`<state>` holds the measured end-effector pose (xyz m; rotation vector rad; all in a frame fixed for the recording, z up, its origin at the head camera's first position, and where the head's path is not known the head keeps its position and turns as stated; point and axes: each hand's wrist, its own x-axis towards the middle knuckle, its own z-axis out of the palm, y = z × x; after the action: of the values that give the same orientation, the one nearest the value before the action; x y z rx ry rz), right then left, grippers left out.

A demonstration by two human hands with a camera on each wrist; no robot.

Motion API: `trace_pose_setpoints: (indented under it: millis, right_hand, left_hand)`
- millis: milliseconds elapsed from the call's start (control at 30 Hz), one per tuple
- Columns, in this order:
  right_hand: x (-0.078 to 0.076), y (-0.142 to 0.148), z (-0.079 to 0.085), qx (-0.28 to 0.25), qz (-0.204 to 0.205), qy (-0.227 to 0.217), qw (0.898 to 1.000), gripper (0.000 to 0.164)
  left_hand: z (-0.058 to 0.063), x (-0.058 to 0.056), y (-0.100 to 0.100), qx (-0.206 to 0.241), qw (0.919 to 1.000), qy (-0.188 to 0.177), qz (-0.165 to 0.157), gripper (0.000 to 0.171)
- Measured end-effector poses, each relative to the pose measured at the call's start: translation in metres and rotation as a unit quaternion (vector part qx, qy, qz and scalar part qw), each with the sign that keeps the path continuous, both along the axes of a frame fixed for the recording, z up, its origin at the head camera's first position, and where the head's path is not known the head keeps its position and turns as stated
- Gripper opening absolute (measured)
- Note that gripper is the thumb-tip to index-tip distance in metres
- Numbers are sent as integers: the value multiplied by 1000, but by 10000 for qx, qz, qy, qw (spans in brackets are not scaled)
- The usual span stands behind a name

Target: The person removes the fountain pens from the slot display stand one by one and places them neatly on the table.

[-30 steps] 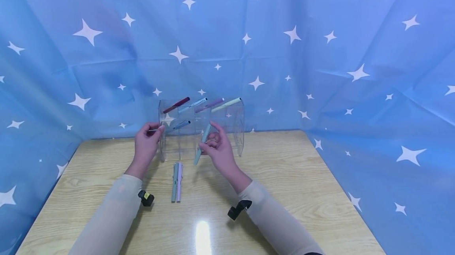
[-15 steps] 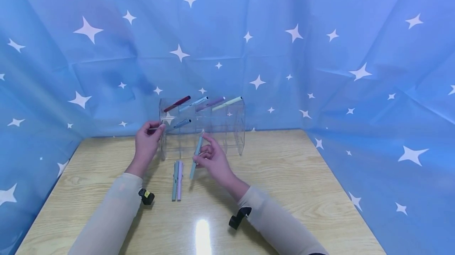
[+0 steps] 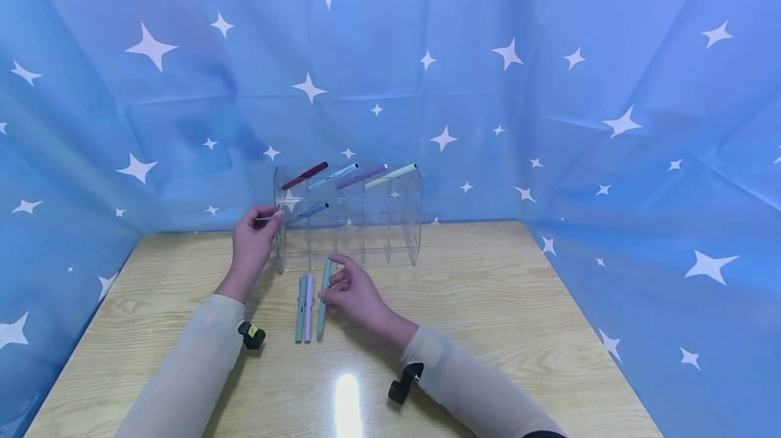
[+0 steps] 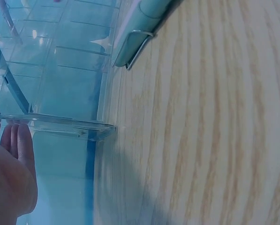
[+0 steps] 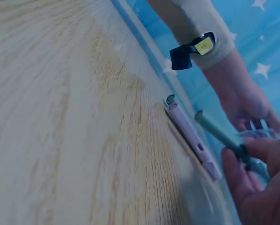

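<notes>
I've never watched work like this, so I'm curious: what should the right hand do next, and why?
Probably lower the held green pen onto the table beside the lilac pen. The right hand has brought it away from the clear holder, and in the head view it runs almost parallel to the lilac pen, with a gap between them.

Looking at a lt-brown wood-grain tbl, narrowing twd far edge in head view. Carrying a clear multi-slot rack nr far edge, L of ctr. Also bearing a grey-green pen and a lilac pen, lying flat, close side by side, just in front of rack; keeping green L of lilac. Catching bright glare nr bottom of view.
</notes>
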<state>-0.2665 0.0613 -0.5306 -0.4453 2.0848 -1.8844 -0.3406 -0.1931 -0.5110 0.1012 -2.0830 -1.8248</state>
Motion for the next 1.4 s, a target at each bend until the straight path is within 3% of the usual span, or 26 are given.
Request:
trace_pose_setpoints:
  millis: [367, 633, 1067, 1400]
  right_hand:
    - [-6, -10, -2, 621, -19, -234, 9978, 81]
    - [-9, -14, 7, 1100, -99, -311, 9934, 81]
    - [-12, -22, 14, 1853, 144, -453, 9815, 75]
    - [-15, -25, 17, 1960, 175, -547, 9789, 71]
  left_hand:
    - [3, -3, 1, -21, 9999, 81, -63, 42]
    - [6, -4, 0, -15, 9999, 19, -120, 42]
    - [3, 6, 0, -162, 9996, -219, -120, 44]
    - [3, 6, 0, -120, 9999, -82, -72, 42]
